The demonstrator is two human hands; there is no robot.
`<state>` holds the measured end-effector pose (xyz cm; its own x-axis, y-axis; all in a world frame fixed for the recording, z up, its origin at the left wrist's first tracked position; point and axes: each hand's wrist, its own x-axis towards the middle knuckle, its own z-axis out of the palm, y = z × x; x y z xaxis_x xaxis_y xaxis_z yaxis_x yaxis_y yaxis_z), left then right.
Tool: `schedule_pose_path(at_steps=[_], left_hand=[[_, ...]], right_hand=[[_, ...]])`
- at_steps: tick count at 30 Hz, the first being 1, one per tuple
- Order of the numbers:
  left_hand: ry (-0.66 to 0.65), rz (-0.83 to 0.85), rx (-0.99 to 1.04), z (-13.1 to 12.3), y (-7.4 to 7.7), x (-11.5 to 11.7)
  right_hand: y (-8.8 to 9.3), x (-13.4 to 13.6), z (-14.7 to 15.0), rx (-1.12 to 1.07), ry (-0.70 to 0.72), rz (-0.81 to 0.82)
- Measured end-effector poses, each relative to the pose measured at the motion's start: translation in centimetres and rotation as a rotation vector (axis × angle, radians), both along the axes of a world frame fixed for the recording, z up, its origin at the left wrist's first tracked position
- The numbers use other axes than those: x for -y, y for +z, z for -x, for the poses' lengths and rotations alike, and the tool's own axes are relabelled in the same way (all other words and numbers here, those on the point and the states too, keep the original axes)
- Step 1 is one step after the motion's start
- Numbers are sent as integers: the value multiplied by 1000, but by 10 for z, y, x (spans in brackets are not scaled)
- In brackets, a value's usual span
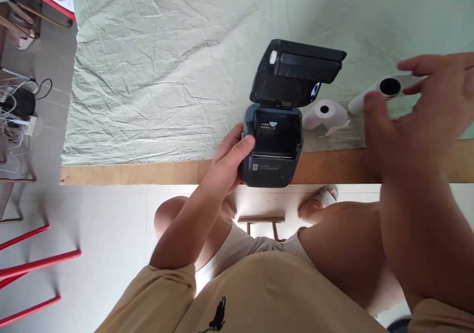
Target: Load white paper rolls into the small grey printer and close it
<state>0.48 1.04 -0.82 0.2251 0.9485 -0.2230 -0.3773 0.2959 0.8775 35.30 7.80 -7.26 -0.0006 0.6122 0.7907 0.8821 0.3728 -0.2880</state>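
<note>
A dark portable label printer (pixel 272 170) is in my left hand (pixel 231 155), whose thumb lies over its left rim and whose fingers are mostly hidden behind it. Its hinged lid (pixel 292 71) is swung up, and the paper bay inside holds no roll. Close to the printer's right side lies a small white paper roll (pixel 314 115) with a loose, torn end. My right hand (pixel 418 106) is spread, thumb and fingers apart, around a larger white paper roll (pixel 365 98) with a wide dark core. The thumb overlaps this roll's end; I cannot tell whether it touches.
A wrinkled pale green cloth (pixel 159 76) covers the table, with its wooden edge (pixel 148 172) bare in front of me. Red metal legs (pixel 40 264) and tangled cables (pixel 17 121) are on the left. Another person's foot (pixel 25 39) shows at the upper left.
</note>
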Motion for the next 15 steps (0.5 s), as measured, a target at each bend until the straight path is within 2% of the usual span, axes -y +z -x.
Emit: schedule_pose_path(at_steps=[3,6,9,11,15], left_hand=[[-8,-23,-13,1,-2,0],[-10,-39,-19,1,-4,0],[-11,-43,-5,1,-5,0],[-7,-39,2,1,-5,0],[-7,-17,7,1,-4,0]], right_hand=[[-11,-4,-1,-21,-27,165],[3,6,9,-26,-10,295],[20,16,16,13,139,349],[23,19,16,38,178,355],[17,19,15,-107,35,447]])
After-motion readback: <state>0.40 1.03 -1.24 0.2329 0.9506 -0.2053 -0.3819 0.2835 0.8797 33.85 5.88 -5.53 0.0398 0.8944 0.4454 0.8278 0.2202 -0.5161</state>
